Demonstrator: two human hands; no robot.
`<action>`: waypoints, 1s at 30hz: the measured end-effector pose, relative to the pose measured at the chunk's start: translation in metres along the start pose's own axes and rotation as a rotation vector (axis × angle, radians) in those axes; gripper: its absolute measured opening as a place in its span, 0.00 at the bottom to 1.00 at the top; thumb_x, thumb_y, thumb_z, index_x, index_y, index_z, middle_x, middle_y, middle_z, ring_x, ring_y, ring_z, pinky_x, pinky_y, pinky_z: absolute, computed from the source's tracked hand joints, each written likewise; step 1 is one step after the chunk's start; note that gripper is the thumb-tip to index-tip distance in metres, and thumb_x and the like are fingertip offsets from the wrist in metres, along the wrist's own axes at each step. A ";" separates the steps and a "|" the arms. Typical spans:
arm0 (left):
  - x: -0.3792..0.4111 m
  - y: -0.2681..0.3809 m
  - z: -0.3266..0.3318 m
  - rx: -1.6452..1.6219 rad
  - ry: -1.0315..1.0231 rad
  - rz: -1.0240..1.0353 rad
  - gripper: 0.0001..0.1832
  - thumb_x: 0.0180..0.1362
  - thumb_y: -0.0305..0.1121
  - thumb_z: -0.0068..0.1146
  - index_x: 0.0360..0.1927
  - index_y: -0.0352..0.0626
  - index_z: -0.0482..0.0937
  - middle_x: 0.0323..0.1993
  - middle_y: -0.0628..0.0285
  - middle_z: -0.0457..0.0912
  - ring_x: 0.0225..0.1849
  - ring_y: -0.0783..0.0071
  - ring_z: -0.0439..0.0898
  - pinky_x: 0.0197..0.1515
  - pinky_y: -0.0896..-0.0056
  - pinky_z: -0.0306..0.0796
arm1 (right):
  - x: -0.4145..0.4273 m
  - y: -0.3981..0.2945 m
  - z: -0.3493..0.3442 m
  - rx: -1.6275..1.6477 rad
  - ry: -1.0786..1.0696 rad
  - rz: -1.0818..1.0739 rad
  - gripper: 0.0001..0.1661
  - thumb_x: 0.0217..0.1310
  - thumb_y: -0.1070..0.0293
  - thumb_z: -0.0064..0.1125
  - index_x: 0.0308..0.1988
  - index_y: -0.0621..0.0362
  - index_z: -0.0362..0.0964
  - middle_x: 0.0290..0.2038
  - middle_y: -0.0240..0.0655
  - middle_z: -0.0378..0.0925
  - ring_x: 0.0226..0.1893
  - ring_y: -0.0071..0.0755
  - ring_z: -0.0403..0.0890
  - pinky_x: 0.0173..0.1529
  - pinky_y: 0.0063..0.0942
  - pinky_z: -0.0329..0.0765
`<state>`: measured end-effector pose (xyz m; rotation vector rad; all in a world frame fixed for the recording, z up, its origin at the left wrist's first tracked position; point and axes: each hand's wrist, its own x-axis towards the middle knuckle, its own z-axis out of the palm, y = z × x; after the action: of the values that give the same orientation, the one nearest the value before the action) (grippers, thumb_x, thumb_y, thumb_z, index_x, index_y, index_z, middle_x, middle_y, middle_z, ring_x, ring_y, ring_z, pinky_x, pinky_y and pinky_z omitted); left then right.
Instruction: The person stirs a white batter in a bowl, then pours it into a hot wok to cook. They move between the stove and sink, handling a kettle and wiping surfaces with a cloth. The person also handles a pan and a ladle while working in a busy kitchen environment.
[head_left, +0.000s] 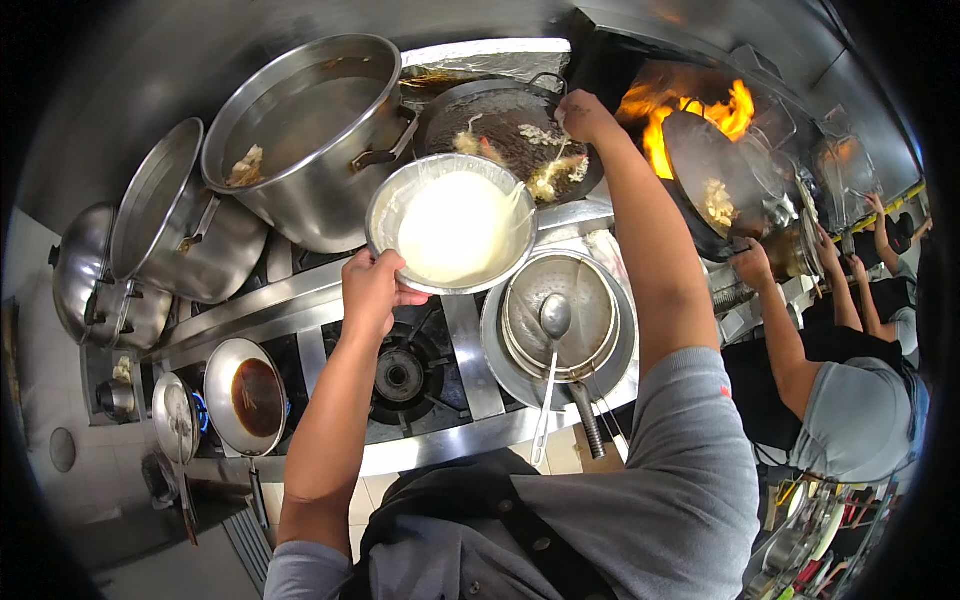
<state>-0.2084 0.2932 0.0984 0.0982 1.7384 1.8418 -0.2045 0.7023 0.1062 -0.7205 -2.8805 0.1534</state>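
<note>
My left hand (373, 291) grips the near-left rim of a round metal bowl (377, 223), thumb on top and fingers beneath. Pale, runny batter (454, 225) fills much of it, and some streaks down the right rim. The bowl is held up in front of a dark wok (442, 112) of oil. Over the wok's right side is my right hand (584, 116), its fingers bent downward and partly hidden, so what they hold is unclear. Below it, battered pieces (556, 176) and loose batter bits (541, 136) float in the oil. Another battered piece (469, 142) lies farther left.
Large stockpots (330, 180) stand at left. Two small pans (217, 375) sit by blue flames. A ladle (555, 315) rests on nested strainers (517, 330) near a bare burner (397, 375). At right, a co-worker's hand (752, 264) holds a wok (686, 150) beside tall flames (733, 112).
</note>
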 end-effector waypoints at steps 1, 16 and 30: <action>-0.001 -0.001 -0.002 -0.005 0.008 0.001 0.16 0.51 0.28 0.44 0.39 0.24 0.68 0.28 0.47 0.77 0.20 0.64 0.79 0.20 0.70 0.78 | 0.006 0.007 0.000 0.013 0.014 0.013 0.11 0.49 0.73 0.53 0.35 0.58 0.78 0.34 0.49 0.77 0.40 0.47 0.79 0.44 0.35 0.74; -0.010 0.017 -0.003 -0.053 -0.005 0.074 0.13 0.50 0.27 0.46 0.36 0.25 0.69 0.27 0.48 0.77 0.17 0.67 0.78 0.20 0.72 0.78 | -0.011 -0.013 0.008 0.060 0.060 0.105 0.13 0.44 0.75 0.55 0.35 0.57 0.78 0.36 0.48 0.78 0.41 0.47 0.79 0.46 0.33 0.74; 0.072 0.063 0.075 0.001 -0.218 0.156 0.16 0.52 0.30 0.46 0.38 0.23 0.64 0.28 0.41 0.77 0.25 0.57 0.82 0.25 0.67 0.79 | -0.032 -0.066 -0.082 0.979 0.045 -0.055 0.19 0.50 0.72 0.55 0.46 0.61 0.70 0.35 0.37 0.78 0.33 0.34 0.80 0.37 0.28 0.77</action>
<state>-0.2574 0.3957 0.1431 0.4298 1.6183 1.8621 -0.1918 0.6339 0.1914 -0.4147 -2.3125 1.3678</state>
